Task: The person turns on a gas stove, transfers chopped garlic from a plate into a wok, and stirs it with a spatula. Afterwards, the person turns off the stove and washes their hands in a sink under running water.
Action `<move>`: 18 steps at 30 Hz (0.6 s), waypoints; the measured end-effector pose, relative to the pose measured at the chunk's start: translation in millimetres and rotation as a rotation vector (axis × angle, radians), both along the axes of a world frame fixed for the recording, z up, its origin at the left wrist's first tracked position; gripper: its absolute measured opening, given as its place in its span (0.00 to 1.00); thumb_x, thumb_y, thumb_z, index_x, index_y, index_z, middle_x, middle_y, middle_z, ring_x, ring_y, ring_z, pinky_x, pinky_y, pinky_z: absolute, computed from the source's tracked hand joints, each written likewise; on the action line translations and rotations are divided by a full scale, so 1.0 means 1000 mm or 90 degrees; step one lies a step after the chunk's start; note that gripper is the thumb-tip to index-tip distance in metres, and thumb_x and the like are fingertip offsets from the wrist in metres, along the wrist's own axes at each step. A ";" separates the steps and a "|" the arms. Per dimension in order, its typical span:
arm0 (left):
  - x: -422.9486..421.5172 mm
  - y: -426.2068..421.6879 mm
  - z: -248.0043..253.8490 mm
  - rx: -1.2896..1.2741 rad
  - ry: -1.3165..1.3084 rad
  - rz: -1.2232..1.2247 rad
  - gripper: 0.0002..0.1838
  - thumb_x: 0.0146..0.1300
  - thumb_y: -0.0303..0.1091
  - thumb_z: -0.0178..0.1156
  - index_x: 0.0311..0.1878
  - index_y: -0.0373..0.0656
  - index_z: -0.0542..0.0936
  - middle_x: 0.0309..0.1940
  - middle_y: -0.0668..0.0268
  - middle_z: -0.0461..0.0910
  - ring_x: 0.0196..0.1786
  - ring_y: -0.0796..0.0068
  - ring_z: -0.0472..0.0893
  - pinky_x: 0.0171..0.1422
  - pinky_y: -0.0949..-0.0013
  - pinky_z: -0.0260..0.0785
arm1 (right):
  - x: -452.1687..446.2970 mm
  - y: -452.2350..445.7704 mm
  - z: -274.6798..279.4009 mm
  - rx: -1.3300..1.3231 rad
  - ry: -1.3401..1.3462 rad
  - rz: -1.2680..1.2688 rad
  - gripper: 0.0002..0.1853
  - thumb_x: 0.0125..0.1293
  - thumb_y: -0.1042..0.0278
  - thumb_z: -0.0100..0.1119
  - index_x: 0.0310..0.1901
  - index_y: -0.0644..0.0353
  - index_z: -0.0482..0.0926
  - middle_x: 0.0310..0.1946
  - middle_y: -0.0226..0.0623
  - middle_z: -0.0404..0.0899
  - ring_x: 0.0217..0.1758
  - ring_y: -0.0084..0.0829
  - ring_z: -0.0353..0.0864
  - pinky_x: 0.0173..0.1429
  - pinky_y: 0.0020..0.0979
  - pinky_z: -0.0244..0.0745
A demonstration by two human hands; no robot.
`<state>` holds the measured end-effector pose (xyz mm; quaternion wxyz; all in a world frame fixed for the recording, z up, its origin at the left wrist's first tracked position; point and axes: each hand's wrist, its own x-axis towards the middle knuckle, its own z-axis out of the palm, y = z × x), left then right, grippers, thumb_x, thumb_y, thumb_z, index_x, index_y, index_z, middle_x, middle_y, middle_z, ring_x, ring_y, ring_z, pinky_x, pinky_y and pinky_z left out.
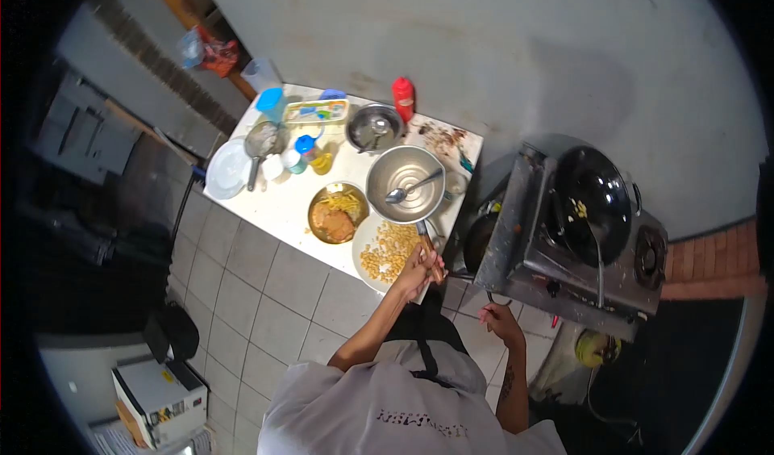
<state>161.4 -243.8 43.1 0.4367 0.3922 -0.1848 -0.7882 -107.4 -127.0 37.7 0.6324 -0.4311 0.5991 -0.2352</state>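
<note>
My left hand point(422, 268) is closed around the wooden handle of a metal saucepan point(383, 173). The pan is over the right end of the table, and a metal spoon point(397, 196) lies inside it. Just below the pan, beside my left hand, is a white plate of pale yellow, bean-like pieces point(389, 249). To its left is a metal bowl point(339, 213) with orange-brown and yellow food. My right hand point(501, 323) is low by the stove's front edge, its fingers curled near a dark curved handle point(498, 300); anything inside them is hidden.
A black wok point(592, 205) with a ladle point(600, 269) and some pale food sits on the gas stove point(532, 253). The white table point(274, 213) also bears a metal bowl point(375, 127), a red bottle point(403, 98), a strainer point(264, 140) and a white lid-like plate point(228, 169).
</note>
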 end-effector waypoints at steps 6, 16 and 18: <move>0.057 0.044 0.028 -0.050 -0.068 -0.006 0.15 0.74 0.43 0.53 0.59 0.52 0.65 0.39 0.68 0.75 0.43 0.77 0.78 0.49 0.65 0.74 | 0.035 -0.060 0.004 -0.098 -0.065 0.141 0.05 0.70 0.73 0.56 0.41 0.64 0.79 0.29 0.29 0.79 0.27 0.16 0.74 0.31 0.21 0.69; 0.152 0.092 0.081 -0.136 -0.258 0.167 0.18 0.76 0.45 0.49 0.61 0.45 0.66 0.37 0.67 0.75 0.42 0.77 0.77 0.48 0.70 0.71 | 0.146 -0.115 0.017 -0.066 -0.116 0.329 0.05 0.69 0.75 0.54 0.40 0.65 0.79 0.31 0.29 0.79 0.35 0.20 0.77 0.40 0.23 0.71; 0.174 0.095 0.084 -0.111 -0.240 0.213 0.18 0.76 0.44 0.49 0.62 0.45 0.65 0.36 0.67 0.75 0.41 0.76 0.76 0.49 0.70 0.71 | 0.164 -0.118 0.006 -0.048 -0.114 0.353 0.05 0.69 0.73 0.55 0.40 0.65 0.79 0.31 0.29 0.80 0.36 0.21 0.79 0.40 0.24 0.72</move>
